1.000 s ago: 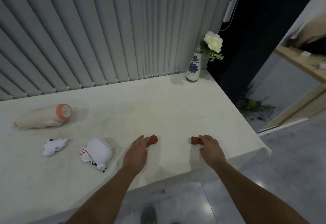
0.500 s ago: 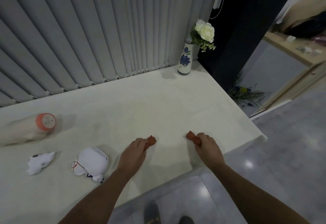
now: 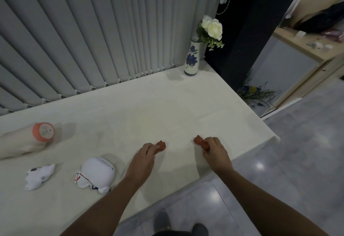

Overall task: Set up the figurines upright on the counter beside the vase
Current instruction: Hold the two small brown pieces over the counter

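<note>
My left hand grips a small red-brown figurine low over the white counter. My right hand holds a second red-brown figurine, tilted and slightly raised. Each piece is partly hidden by fingers. A white figurine with red marks lies on its side to the left. Beyond it lies a smaller white figurine. A long beige figurine with an orange end lies toppled at the far left. The blue-flowered vase with white roses stands at the far right corner.
Grey vertical blinds hang along the counter's back edge. The counter's right edge drops to a grey tiled floor. A dark column rises beside the vase. My shoes show below the near edge.
Both hands have closed on the red-brown figurines, and the right one has lifted and tilted its piece. My head has shifted, so the scene sits differently in view.
</note>
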A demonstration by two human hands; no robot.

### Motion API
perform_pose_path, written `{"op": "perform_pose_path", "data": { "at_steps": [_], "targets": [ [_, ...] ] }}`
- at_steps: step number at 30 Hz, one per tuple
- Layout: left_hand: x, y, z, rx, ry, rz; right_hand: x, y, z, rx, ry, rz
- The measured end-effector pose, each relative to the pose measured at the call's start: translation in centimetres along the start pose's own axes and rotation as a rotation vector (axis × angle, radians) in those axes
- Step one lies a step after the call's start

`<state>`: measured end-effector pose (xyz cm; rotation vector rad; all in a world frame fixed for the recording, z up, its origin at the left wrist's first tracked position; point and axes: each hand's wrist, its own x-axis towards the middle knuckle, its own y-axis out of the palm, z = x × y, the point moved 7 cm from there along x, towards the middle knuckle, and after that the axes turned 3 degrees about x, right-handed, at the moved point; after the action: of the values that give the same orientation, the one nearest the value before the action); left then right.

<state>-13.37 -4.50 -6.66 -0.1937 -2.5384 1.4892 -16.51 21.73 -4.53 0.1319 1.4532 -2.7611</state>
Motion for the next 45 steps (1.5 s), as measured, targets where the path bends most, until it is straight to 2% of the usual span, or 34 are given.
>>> {"op": "perform_pose_path", "data": {
  "at_steps": [9,16,25,31,37,45],
  "targets": [
    [1.2,-1.6,-1.0,0.082,-0.003,0.007,-2.0,0.9,3.3,0.102,-0.047,0.003],
    [3.1,-3.1,-2.4,-0.038,-0.092,-0.015,-0.8,0.1,4.0,0.113,-0.044,-0.008],
    [7.6,-4.1,-6.0,-0.015,0.022,0.008,2.5,-1.7,4.4,0.080,-0.037,-0.024],
    [10.8,-3.1,-7.7,-0.085,0.080,0.055,4.8,-2.6,4.5,0.082,-0.050,0.006],
    [13.3,-1.5,-8.6,-0.083,0.072,0.122,6.9,-3.1,3.8,0.076,-0.039,0.070],
    [15.2,-0.6,-9.7,-0.016,0.067,0.095,9.1,-3.4,3.2,-0.037,-0.093,0.066]
  ]
}}
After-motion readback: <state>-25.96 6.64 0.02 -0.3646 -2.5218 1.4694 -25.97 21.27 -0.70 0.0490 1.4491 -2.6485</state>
